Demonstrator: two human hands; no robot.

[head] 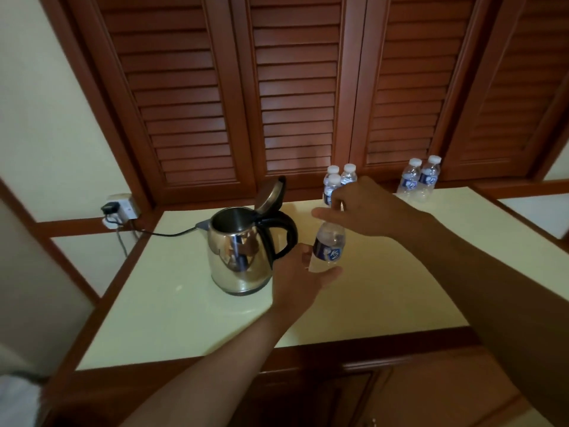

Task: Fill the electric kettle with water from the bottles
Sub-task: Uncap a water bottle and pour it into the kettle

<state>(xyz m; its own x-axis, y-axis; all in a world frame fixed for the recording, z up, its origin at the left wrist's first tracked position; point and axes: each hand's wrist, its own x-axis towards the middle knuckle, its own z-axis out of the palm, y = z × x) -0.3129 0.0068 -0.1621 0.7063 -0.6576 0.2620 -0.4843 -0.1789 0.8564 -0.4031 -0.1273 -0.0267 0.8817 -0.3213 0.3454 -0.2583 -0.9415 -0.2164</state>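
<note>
A steel electric kettle with a black handle stands on the pale counter, its lid tipped open. Just right of it, my left hand grips the lower part of a small water bottle with a blue label. My right hand is closed over the top of that bottle, hiding its cap. Three capped bottles stand close together at the back of the counter, partly behind my right hand. Two more bottles stand farther right at the back.
Brown louvred shutters rise behind the counter. The kettle's black cord runs left to a wall socket. A wooden cabinet front sits below the counter's near edge.
</note>
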